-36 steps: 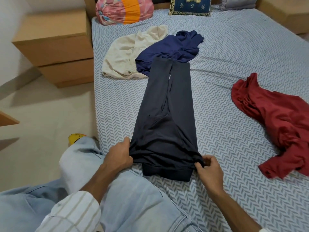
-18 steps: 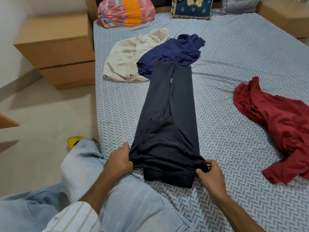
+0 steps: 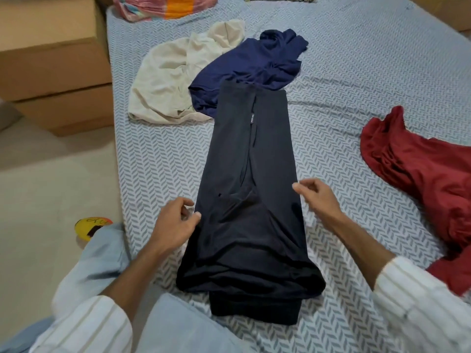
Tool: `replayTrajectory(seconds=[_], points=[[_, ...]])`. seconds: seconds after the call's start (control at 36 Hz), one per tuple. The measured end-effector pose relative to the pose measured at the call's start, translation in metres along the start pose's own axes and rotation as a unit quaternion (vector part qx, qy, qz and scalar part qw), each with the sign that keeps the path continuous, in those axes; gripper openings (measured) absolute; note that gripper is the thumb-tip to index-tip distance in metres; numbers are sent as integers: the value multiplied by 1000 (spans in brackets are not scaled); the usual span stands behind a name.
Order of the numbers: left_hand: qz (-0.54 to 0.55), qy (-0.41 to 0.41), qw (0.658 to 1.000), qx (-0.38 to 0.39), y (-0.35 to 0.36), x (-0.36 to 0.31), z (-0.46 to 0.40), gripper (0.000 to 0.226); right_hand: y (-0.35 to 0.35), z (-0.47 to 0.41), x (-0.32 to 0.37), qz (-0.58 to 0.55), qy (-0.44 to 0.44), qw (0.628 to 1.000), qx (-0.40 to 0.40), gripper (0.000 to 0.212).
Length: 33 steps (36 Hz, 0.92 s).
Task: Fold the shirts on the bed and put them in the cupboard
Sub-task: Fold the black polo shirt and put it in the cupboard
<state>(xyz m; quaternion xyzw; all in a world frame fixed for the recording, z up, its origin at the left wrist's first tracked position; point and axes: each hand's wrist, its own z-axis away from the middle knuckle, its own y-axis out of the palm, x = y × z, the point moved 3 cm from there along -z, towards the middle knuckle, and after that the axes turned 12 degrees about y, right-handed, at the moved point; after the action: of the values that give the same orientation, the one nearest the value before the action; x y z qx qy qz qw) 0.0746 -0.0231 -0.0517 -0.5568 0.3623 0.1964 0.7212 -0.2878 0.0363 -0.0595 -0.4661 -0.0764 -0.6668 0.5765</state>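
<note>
Floor and a wooden bedside unit [image 3: 53, 59] fill the left edge, with a yellow object [image 3: 93, 226] down by the person's knee. Next along, on the bed [image 3: 356, 72], a cream shirt [image 3: 173, 80] lies crumpled, and a navy shirt [image 3: 252, 64] overlaps its right side, equally unfolded.

Below them, the black shirt [image 3: 251, 200] runs as a long narrow strip toward the person, its sides already turned in, its far end touching the navy shirt and its near end bunched at the bed's edge. The left hand [image 3: 173, 225] sits at the strip's left edge about halfway down, fingers loosely curled; its thumb and fingertips seem to touch the cloth, but I cannot tell whether the grip actually closes on it. The right hand [image 3: 318, 197] hovers at the strip's right edge, fingers relaxed and apart, holding nothing.

Farthest right, a red shirt [image 3: 420, 179] lies in a heap, well apart from the others.

By my reading the task is early: one shirt is folded lengthwise only and still needs its crosswise folds, three more have not been started, and nothing has gone to the cupboard, which is not in view.
</note>
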Motion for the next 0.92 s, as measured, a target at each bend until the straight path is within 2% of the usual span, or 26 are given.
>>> replayTrajectory(seconds=[0.11,0.19,0.28,0.47,0.53,0.61,0.69,0.75,0.83,0.92], points=[[2,31,1000,-7,2,-12,-58,14,4,-64,53,-1,-4,1000,-4,36],[-11,53,999,-8,6,-21,-110,16,6,-105,84,8,-4,1000,-12,39],[-35,75,996,-19,7,-34,-159,21,11,-136,112,6,-4,1000,-1,33],[-74,152,983,-70,6,-53,-277,21,20,-194,166,-8,58,997,43,18],[-65,130,986,-78,6,-57,-303,25,23,-210,172,-11,71,997,24,21],[6,66,995,-71,9,-55,-339,34,26,-229,183,-24,86,996,25,22],[131,-13,990,-48,13,-52,-370,34,23,-240,195,-18,113,992,57,41],[202,-64,977,-32,16,-58,-385,36,20,-246,201,-7,128,989,76,35],[258,-122,958,-19,19,-61,-400,35,21,-249,209,-23,136,989,61,16],[292,-168,941,-19,20,-56,-405,44,24,-256,210,-48,149,987,39,12]])
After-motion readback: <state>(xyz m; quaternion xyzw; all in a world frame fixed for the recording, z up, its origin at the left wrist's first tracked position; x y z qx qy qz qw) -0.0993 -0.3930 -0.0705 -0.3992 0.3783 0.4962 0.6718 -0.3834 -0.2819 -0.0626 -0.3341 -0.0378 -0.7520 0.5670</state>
